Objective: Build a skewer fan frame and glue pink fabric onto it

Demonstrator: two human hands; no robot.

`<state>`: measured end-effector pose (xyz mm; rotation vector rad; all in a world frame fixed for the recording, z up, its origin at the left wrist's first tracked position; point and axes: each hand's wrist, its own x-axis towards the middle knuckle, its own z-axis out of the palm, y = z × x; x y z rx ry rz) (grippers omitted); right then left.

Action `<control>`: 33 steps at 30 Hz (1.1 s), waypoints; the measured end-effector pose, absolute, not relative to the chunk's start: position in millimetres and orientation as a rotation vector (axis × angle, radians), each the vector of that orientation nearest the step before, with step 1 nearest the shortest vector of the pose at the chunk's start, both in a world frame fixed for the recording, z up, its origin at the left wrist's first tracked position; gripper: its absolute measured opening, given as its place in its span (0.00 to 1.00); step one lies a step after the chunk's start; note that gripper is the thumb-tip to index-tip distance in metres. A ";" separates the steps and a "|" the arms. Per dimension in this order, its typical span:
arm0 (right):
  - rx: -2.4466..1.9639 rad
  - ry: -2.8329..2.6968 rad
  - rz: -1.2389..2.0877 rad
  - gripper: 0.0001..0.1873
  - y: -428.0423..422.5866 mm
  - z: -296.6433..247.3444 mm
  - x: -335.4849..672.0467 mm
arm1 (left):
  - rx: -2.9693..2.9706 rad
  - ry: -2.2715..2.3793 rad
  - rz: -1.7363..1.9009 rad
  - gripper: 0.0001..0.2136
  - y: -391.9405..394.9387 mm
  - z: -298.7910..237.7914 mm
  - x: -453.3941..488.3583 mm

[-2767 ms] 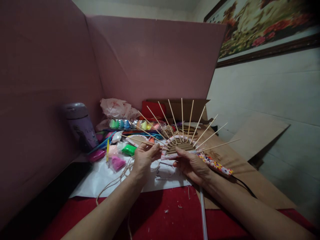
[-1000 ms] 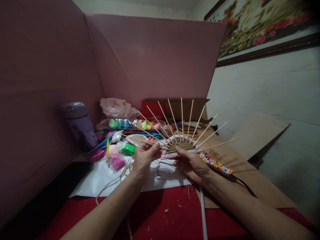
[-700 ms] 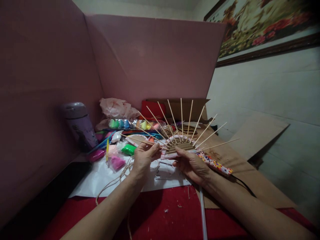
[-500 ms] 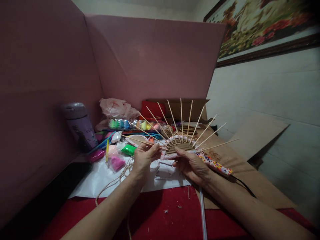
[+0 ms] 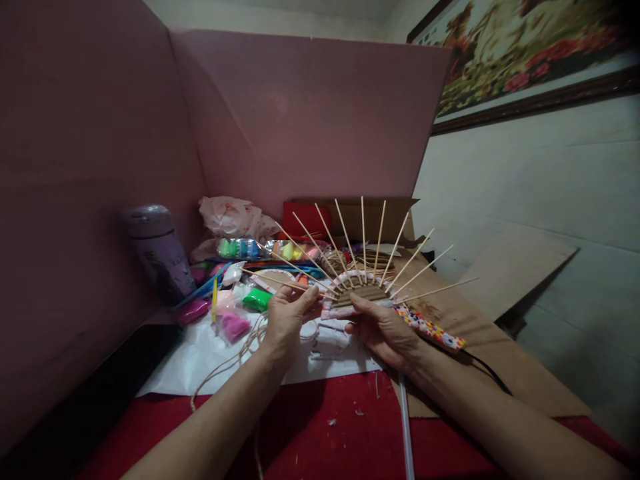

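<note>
A half-round piece of corrugated cardboard (image 5: 367,293) with a pale patterned rim is held up in front of me. Several thin wooden sticks (image 5: 363,230) fan outward from its curved edge. My right hand (image 5: 393,333) grips the straight lower edge, thumb on the near face and fingers behind. At the left end, my left hand (image 5: 286,323) is closed, thumb and fingertips pinching the base of the lowest wooden stick beside the rim. Part of that stick is hidden by the fingers. Behind my left hand lies another half-round cardboard piece (image 5: 273,280) with a pale rim.
Twine (image 5: 220,370) trails over white paper (image 5: 175,367) at the left. Bagged coloured clay (image 5: 257,300) and a purple bottle (image 5: 160,253) stand beyond. A glue gun in flowered wrapping (image 5: 433,330), with a clear glue stick (image 5: 406,427), lies right on a cardboard sheet (image 5: 525,380).
</note>
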<state>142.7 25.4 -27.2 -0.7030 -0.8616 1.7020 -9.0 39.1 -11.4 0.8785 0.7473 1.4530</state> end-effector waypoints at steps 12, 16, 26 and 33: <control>-0.679 -0.878 1.704 0.09 25.5 -28.7 143.9 | 0.891 0.735 1.449 0.11 39.1 -12.2 -8.6; -0.639 -0.900 1.710 0.08 25.9 -29.0 143.6 | 0.900 0.743 1.442 0.11 39.6 -13.3 -9.6; -0.687 -0.868 1.708 0.10 26.3 -29.5 143.5 | 0.891 0.743 1.443 0.11 39.1 -11.2 -9.2; -0.678 -0.830 1.702 0.08 27.2 -30.1 143.3 | 0.895 0.744 1.459 0.10 39.5 -12.8 -9.5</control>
